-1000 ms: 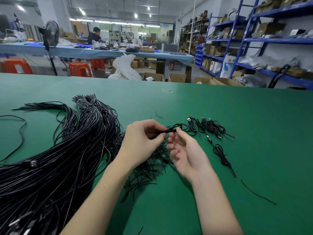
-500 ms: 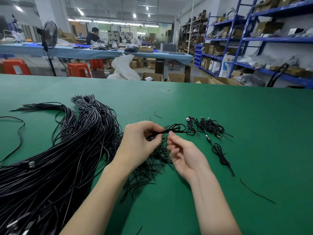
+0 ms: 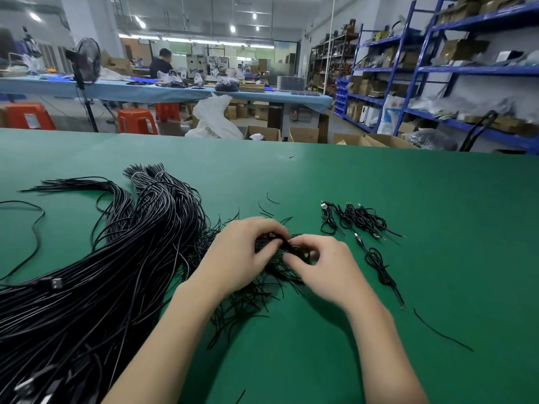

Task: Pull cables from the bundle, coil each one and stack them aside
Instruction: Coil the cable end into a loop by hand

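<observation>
Head view shows left hand (image 3: 242,252) and right hand (image 3: 323,265) both pinching one coiled cable (image 3: 287,245) above the green counter (image 3: 437,228); wraps should stay tight before stacking it beside the finished coils (image 3: 354,218).

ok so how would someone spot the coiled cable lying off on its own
Start at the green table and find the row of coiled cables to the right of the right hand. Just nearer the camera than that row lies the lone coiled cable: it sits apart, stretched toward the person, while the others lie side by side.
</observation>
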